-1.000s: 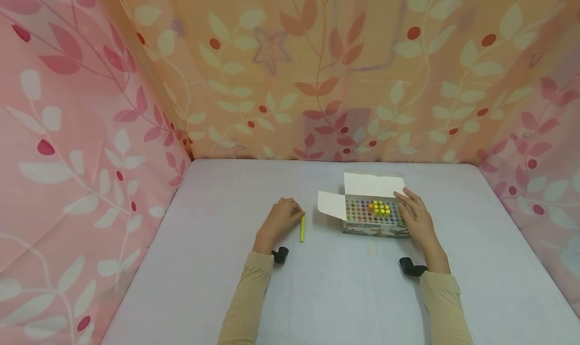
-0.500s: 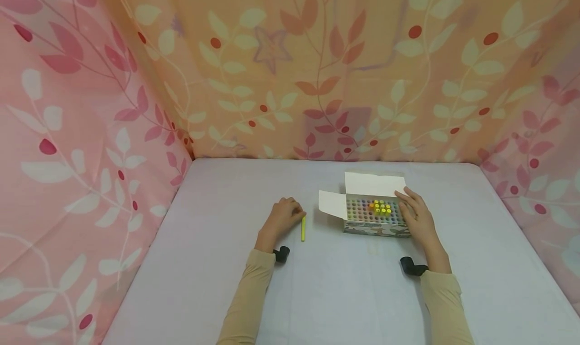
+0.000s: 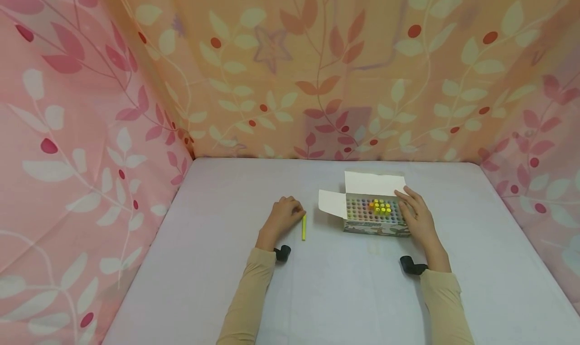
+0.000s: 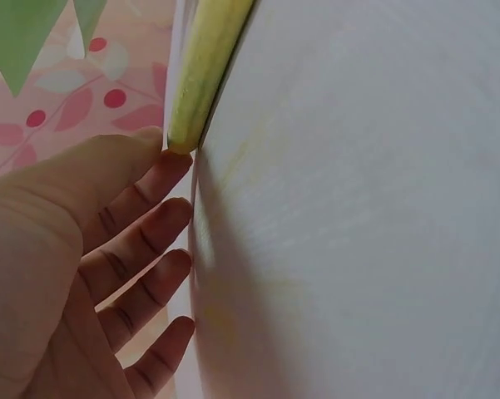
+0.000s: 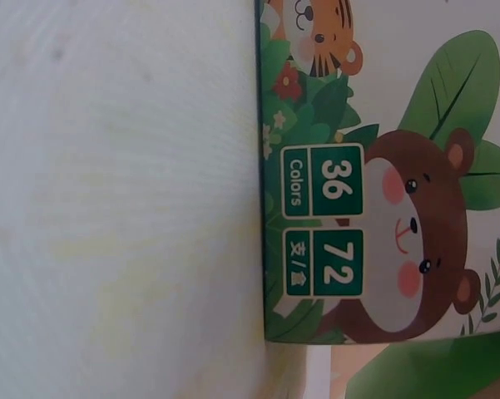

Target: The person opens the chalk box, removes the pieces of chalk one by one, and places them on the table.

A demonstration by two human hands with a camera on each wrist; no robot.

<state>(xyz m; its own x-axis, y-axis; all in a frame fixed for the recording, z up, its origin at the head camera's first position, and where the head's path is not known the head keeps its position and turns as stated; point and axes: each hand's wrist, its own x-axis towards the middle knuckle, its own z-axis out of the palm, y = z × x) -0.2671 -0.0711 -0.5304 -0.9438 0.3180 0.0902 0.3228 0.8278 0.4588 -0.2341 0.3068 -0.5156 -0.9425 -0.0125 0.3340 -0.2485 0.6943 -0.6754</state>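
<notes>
- The yellow coloring stick point(image 3: 304, 228) is on the worktop point(image 3: 344, 284), near 9 o'clock from the box point(image 3: 373, 227) and well apart from it. It points roughly from 12 to 6 o'clock.
- The left hand point(image 3: 283, 215) is at 10 o'clock from that stick. Its thumb and pointing finger seem to pinch just the top end. The other three fingers are spread apart.
- The right hand point(image 3: 419, 221) rests on the box at its 3 o'clock side. Its fingers look loose, not squeezing.
- To handle the stick well, I think a soft pinch nearer its middle would help, so it won't swing or roll. The right hand should stay gentle and keep the box from sliding.
- A little bunch of yellow sticks point(image 3: 383, 211) pokes up higher than the rest, just past the box's middle toward 2 o'clock. Bumping them could knock them crooked.
- The lid point(image 3: 375, 184) leans back at 12 o'clock, and a white flap point(image 3: 332, 204) sticks out near 10 o'clock.
- Two green labels say "36 Colors" point(image 5: 323, 181) and "72 支/盒" point(image 5: 323, 263), beside a cartoon bear point(image 5: 443, 220). I can't read any brand.
</notes>
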